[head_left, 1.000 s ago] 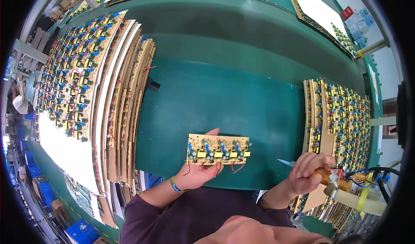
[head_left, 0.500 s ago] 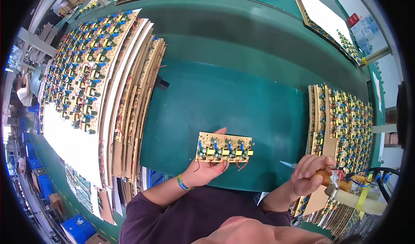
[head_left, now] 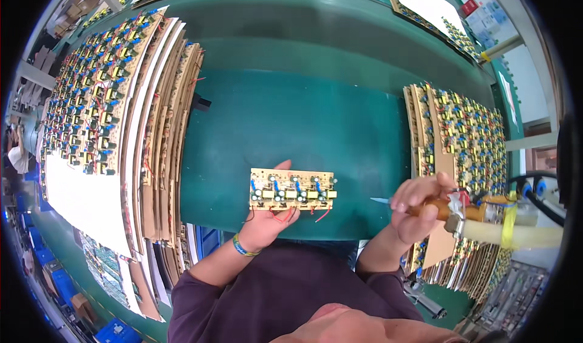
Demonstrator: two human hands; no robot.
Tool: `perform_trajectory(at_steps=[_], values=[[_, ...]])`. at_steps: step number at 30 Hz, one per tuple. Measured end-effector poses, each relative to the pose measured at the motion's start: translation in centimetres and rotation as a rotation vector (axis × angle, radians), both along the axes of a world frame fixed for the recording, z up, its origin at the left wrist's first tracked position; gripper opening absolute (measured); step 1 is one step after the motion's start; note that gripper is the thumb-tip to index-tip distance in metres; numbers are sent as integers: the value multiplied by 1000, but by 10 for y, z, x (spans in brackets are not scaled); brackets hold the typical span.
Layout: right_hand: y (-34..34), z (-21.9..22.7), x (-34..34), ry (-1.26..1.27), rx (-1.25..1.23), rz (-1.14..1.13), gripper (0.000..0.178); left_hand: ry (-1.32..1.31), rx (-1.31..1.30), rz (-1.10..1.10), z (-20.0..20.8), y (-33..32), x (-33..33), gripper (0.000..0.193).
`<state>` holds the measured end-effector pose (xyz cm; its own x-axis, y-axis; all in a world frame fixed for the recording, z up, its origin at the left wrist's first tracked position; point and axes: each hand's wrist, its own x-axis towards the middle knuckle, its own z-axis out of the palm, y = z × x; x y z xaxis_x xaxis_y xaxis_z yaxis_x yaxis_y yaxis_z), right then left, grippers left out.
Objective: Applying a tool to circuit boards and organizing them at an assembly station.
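Observation:
My left hand (head_left: 265, 229) holds a tan circuit board (head_left: 293, 189) from below, near my chest. The board carries a row of blue, yellow and green components. Thin red and dark wires hang off its near edge. My right hand (head_left: 419, 208) is wrapped round an orange-brown hose-fed nozzle tool (head_left: 477, 210) to the right of the board. Its pale blue tapered tip (head_left: 380, 200) points left toward the board, with a gap between them. A thick whitish hose (head_left: 534, 235) runs from the tool's rear to the right.
A tall stack of populated circuit boards with cardboard layers (head_left: 136, 130) stands at left, a white sheet (head_left: 79, 200) on it. Another board stack (head_left: 467, 133) stands at right. Between them lies the green work surface (head_left: 291, 118). More boards lie beyond.
The whole view has shifted, so most things sit further left and higher. Relative to the board, the nozzle tip has moved slightly farther from my body. Both hands keep their holds.

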<state>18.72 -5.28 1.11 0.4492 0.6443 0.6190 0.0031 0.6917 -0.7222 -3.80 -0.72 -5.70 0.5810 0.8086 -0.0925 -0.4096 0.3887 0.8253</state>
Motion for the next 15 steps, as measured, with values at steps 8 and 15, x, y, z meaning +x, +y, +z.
perform_trajectory(at_steps=[8, 15], values=[[-13, 23, -20, -116, -168, 117, 61, -142, -230, -9, -13, -30, -2, 75], [-21, 37, -27, -5, -130, 408, 54, -140, -194, -32, -15, -44, -5, 71]])
